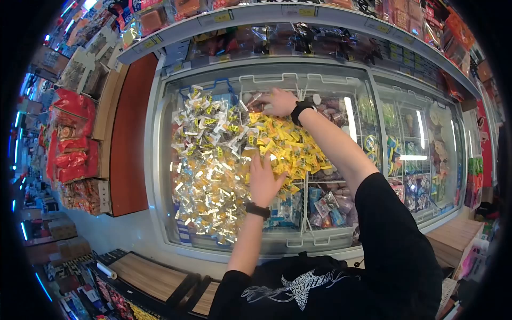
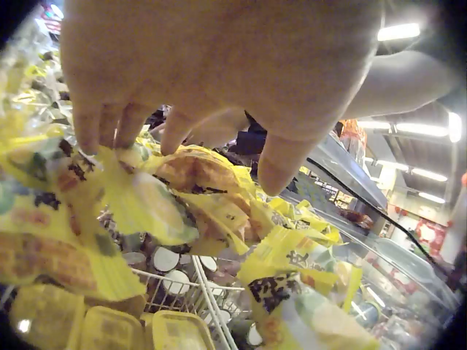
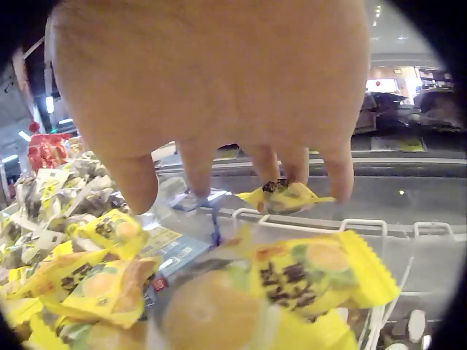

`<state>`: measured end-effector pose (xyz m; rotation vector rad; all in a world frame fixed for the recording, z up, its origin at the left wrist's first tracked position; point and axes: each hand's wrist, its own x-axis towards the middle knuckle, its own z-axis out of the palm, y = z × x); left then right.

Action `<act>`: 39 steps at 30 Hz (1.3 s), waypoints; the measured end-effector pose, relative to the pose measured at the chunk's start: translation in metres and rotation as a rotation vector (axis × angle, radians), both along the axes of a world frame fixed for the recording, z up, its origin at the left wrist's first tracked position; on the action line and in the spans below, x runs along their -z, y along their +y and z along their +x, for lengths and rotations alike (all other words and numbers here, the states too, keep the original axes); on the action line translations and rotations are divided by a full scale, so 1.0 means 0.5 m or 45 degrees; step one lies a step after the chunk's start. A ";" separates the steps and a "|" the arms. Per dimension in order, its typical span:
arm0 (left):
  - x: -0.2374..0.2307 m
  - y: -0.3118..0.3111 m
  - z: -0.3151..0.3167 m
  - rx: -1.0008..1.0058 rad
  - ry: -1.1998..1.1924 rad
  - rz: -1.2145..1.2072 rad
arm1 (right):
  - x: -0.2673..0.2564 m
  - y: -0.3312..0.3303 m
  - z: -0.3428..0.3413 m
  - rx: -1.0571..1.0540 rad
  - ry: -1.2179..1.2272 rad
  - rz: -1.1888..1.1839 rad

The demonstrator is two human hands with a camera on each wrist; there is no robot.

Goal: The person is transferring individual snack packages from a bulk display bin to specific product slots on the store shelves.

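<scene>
The left hand [image 1: 265, 184] rests on the edge of a heap of yellow wrapped packets [image 1: 290, 146], fingers spread. In the left wrist view its fingertips touch yellow packets [image 2: 139, 200]. Toward the back of the freezer, the right hand [image 1: 280, 102] reaches over the heap's far edge. Seen from the right wrist, the right hand [image 3: 219, 95] points its fingers down, with a small yellow packet [image 3: 284, 197] at the fingertips; whether they grip it cannot be told. More yellow packets [image 3: 321, 273] lie below that palm.
Silver and white wrapped packets [image 1: 205, 122] and gold-clear ones [image 1: 208, 192] lie left of the yellow heap. White wire baskets [image 1: 320, 242] hold other goods under the glass. A shelf edge [image 1: 256, 15] runs behind the freezer; red bags [image 1: 72, 136] stand on the left.
</scene>
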<state>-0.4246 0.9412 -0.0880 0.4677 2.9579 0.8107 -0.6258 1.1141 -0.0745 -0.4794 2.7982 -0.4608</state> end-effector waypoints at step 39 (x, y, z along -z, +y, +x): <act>0.003 0.005 0.204 0.070 -0.198 0.212 | 0.007 0.091 0.486 0.016 0.296 -0.445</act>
